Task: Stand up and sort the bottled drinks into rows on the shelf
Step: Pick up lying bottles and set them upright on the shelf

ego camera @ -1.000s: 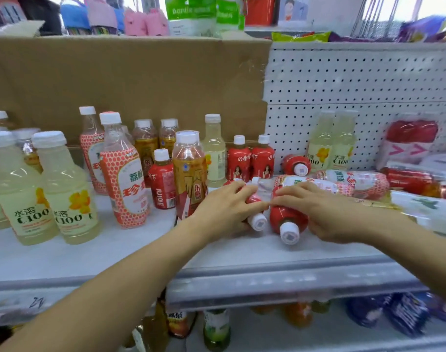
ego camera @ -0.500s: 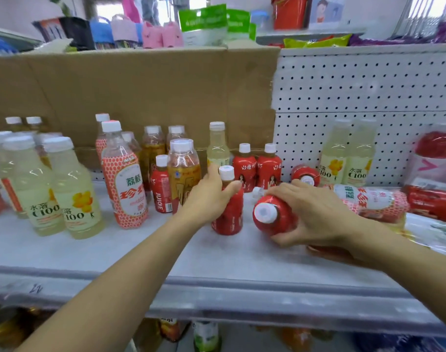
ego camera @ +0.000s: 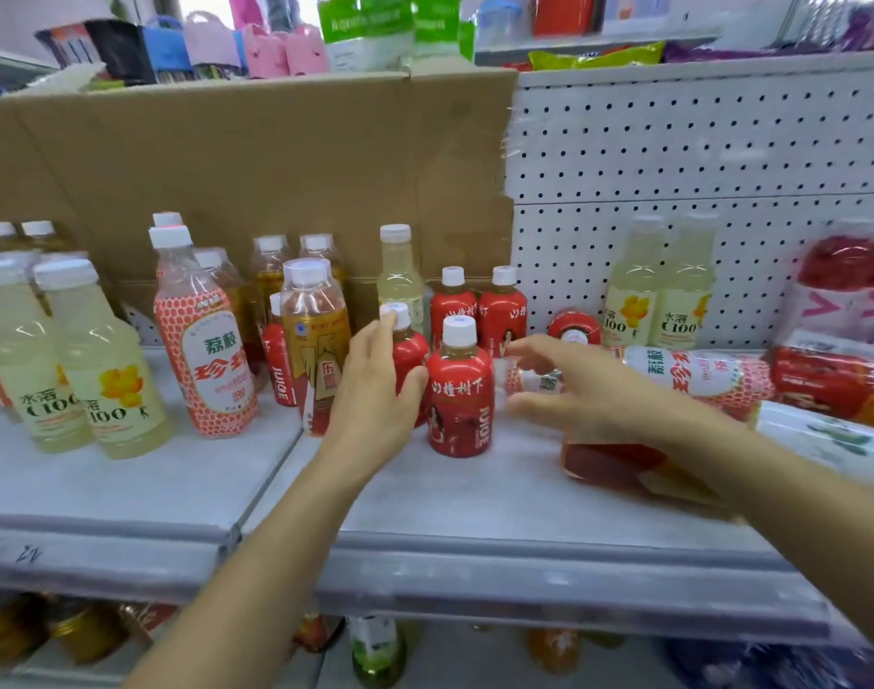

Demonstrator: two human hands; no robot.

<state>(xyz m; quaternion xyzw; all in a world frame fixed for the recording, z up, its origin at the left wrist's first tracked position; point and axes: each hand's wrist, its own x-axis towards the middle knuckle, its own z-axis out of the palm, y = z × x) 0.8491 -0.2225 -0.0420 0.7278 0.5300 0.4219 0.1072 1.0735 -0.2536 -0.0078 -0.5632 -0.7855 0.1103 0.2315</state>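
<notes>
On the grey shelf (ego camera: pixel 475 494) a small red juice bottle (ego camera: pixel 460 405) with a white cap stands upright at the front. My right hand (ego camera: pixel 589 390) hovers just right of it, fingers spread, not touching it. My left hand (ego camera: pixel 375 395) wraps a second small red bottle (ego camera: pixel 412 348), upright just behind and left of the first. Two more red bottles (ego camera: pixel 477 310) stand side by side at the back. Another red bottle (ego camera: pixel 574 330) lies on its side, cap toward me, and a lychee bottle (ego camera: pixel 693 372) lies behind my right hand.
To the left stand pale C100 bottles (ego camera: pixel 102 380), a tall lychee bottle (ego camera: pixel 206 350) and an amber tea bottle (ego camera: pixel 315 340). Two C100 bottles (ego camera: pixel 659 300) stand against the pegboard (ego camera: pixel 698 156). Red packs (ego camera: pixel 833 385) lie at right; a red pack (ego camera: pixel 609 460) is under my right wrist.
My right hand stood its red bottle upright and let go, fingers now spread. My left hand pushed its upright red bottle back toward the row.
</notes>
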